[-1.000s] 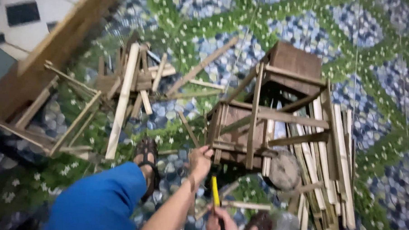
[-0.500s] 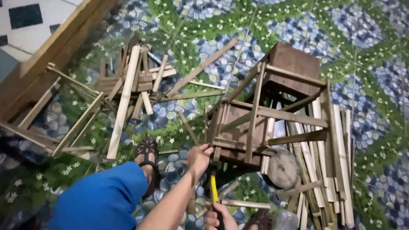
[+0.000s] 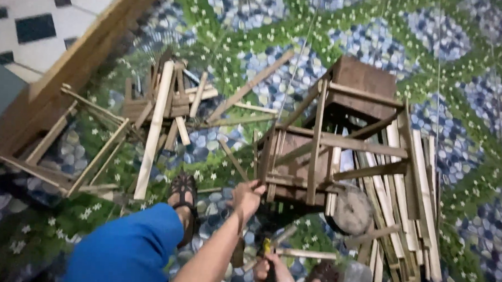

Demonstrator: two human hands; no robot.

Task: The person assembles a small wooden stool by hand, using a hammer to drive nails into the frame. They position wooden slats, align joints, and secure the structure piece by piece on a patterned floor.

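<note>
Pebble-print floor mat; hands: left gripping wooden frame, right around yellow-handled tool.

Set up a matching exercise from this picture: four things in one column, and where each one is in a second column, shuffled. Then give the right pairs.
Things
1. left hand
2. right hand
3. brown strapped sandal
4. round grey stone-like disc

Places
A. leaning at the lower right corner of the brown slatted wooden crate frame
B. on the foot past the blue trouser knee
C. gripping the crate frame's lower left corner
D. at the bottom edge, around a yellow-handled tool

Pairs: 1-C, 2-D, 3-B, 4-A
</note>
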